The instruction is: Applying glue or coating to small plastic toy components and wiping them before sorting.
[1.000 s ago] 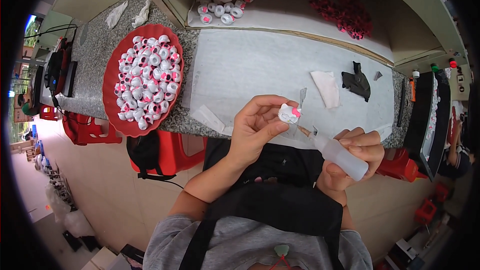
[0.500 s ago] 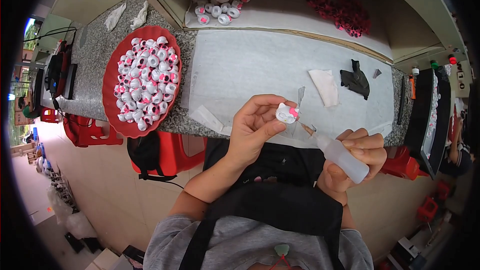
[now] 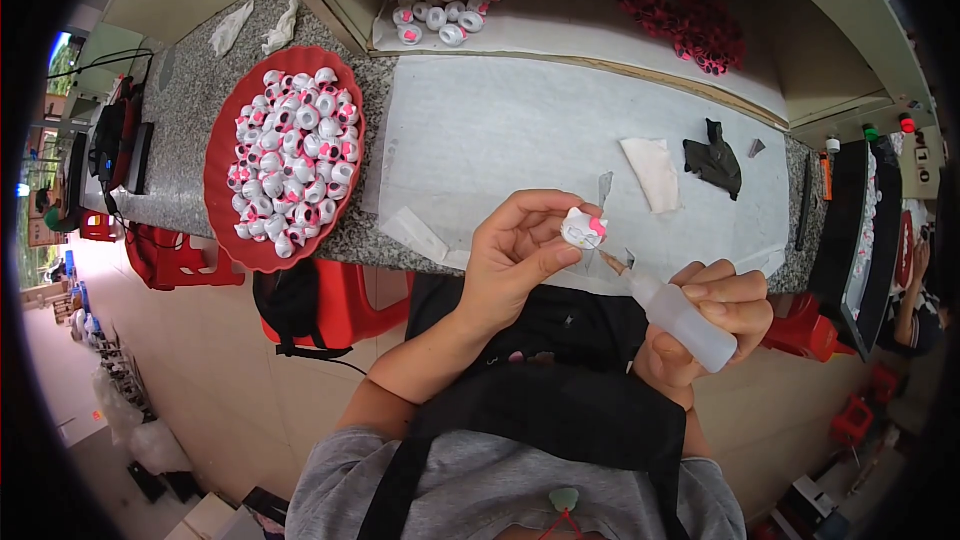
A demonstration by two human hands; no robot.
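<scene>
Between the thumb and fingers of my left hand (image 3: 520,258) is a small white cat-head figure (image 3: 580,230) with a pink bow. My right hand (image 3: 715,315) is wrapped round a translucent squeeze bottle (image 3: 684,318), tilted so its thin brownish nozzle (image 3: 612,263) points at the figure's lower right side. Tip and figure are very close; whether they touch I cannot tell. Both hands are above the near edge of a white sheet (image 3: 480,150) on the bench. Left of them a red scalloped tray (image 3: 222,140) holds many similar white and pink pieces.
A white cloth (image 3: 650,175) and a black scrap (image 3: 713,162) lie on the sheet. On the shelf behind are a heap of white pieces (image 3: 450,15) and dark pink pieces (image 3: 700,35). A red stool (image 3: 345,305) stands below the bench; a conveyor (image 3: 850,240) runs at the right.
My left hand has turned the cat-head figure and shifted it slightly right, toward the nozzle. The bottle in my right hand has barely moved.
</scene>
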